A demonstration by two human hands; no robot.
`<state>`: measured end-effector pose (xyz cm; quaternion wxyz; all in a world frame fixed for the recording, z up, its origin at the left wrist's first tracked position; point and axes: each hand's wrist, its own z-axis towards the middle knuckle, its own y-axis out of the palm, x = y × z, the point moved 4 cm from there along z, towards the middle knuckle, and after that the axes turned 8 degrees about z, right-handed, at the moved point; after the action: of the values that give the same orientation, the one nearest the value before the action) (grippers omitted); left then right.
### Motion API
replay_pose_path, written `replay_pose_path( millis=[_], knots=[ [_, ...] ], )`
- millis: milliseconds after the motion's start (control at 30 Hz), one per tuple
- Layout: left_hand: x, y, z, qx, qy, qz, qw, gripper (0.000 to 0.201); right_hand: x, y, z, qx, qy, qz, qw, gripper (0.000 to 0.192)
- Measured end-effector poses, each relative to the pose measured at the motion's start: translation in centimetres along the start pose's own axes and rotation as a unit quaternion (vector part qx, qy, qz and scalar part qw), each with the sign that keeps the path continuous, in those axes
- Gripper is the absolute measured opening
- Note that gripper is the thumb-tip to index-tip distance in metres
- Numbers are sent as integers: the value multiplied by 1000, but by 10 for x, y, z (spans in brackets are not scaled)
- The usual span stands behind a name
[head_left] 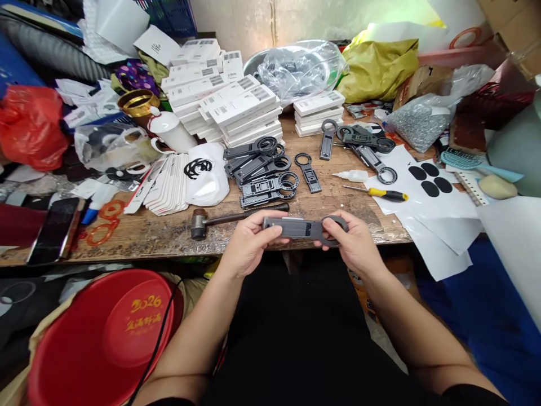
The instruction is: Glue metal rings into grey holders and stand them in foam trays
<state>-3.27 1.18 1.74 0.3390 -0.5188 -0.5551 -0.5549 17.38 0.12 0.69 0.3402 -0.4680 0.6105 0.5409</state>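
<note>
The left hand [249,242] pinches the flat end of a gray phone holder [296,228], its thumb lying on the upper face. The right hand [355,237] grips the ring end, thumb pressed over the ring. Held between the two, the holder lies roughly level at the near edge of the wooden bench [327,197].

Just beyond the left hand is a hammer [236,216], its head pointing left. Behind it lies a pile of similar holders [260,169], with one loose holder [311,177] just right of it. To the left, black rings [198,167] rest on a white bag [215,189], beside a fanned row of white cards [167,186].

Beyond the right hand are a yellow and black screwdriver [382,193] and a small white bottle [355,176]. Four black ovals [430,188] lie on white paper [406,163] farther right, near a blue hairbrush [460,160].

Toward the back stand a large stack of white boxes [240,110] and a smaller stack [319,113]. A dark phone [57,228] lies at the bench's left, and below that side sits a red basin [76,344].
</note>
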Motion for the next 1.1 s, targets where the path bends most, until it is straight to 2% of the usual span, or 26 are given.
replay_pose_path(
  millis=[67, 133, 200, 267, 300, 333, 433, 467, 500, 533, 567, 600, 700, 733, 767, 833, 867, 933, 1033, 1067, 1100],
  knots=[
    [-4, -8, -3, -39, -40, 46, 997, 41, -16, -10, 6, -12, -21, -52, 998, 41],
    [-8, -11, -3, -39, -47, 80, 995, 43, -26, -13, 8, -24, -36, -96, 994, 38],
    [-12, -11, 1, -8, -28, 119, 992, 43, -29, -9, 5, -13, -68, -126, 990, 36],
    [-17, -12, 7, 50, 13, 186, 981, 36, -28, 1, -5, -7, -131, -182, 975, 29],
    [-19, -12, 11, 80, 36, 224, 971, 31, -27, 10, -13, -13, -183, -233, 955, 25],
    [-21, -12, 15, 109, 57, 257, 959, 27, -26, 22, -23, -26, -248, -295, 922, 22],
    [-27, -13, 23, 169, 88, 290, 938, 27, -22, 60, -59, -75, -445, -462, 763, 27],
    [-29, -14, 25, 174, 88, 280, 940, 31, -21, 69, -67, -86, -479, -485, 727, 31],
    [-29, -14, 25, 170, 83, 262, 946, 35, -23, 73, -70, -92, -493, -488, 714, 31],
    [-29, -14, 25, 158, 77, 239, 955, 40, -27, 73, -69, -91, -490, -478, 724, 30],
    [-28, -15, 23, 140, 70, 211, 965, 43, -32, 68, -64, -82, -469, -456, 752, 26],
    [-27, -15, 20, 119, 65, 183, 974, 45, -37, 58, -54, -65, -433, -422, 794, 23],
    [-24, -14, 10, 24, 44, 120, 991, 46, -43, 16, -10, 25, -257, -253, 932, 32],
    [-24, -12, 7, -13, 33, 108, 994, 46, -39, 3, 5, 48, -192, -186, 962, 39],
    [-26, -10, 4, -49, 20, 98, 994, 47, -34, -6, 17, 54, -133, -130, 981, 47],
    [-28, -5, 1, -95, 5, 96, 991, 47, -23, -17, 35, 57, -54, -58, 995, 55],
    [-28, -3, 0, -99, 12, 113, 989, 45, -20, -19, 40, 57, -34, -43, 997, 57],
    [-26, 2, 1, -72, 61, 194, 977, 43, -17, -20, 44, 66, -23, -33, 997, 56],
    [-18, 12, 1, 4, 162, 355, 921, 49, -18, -13, 45, 76, -15, -28, 997, 58],
    [-17, 16, 2, 22, 176, 380, 908, 48, -19, -10, 43, 73, -18, -23, 997, 60],
    [-17, 19, 3, 30, 173, 377, 909, 44, -19, -6, 41, 68, -32, -20, 997, 60]
  ],
)
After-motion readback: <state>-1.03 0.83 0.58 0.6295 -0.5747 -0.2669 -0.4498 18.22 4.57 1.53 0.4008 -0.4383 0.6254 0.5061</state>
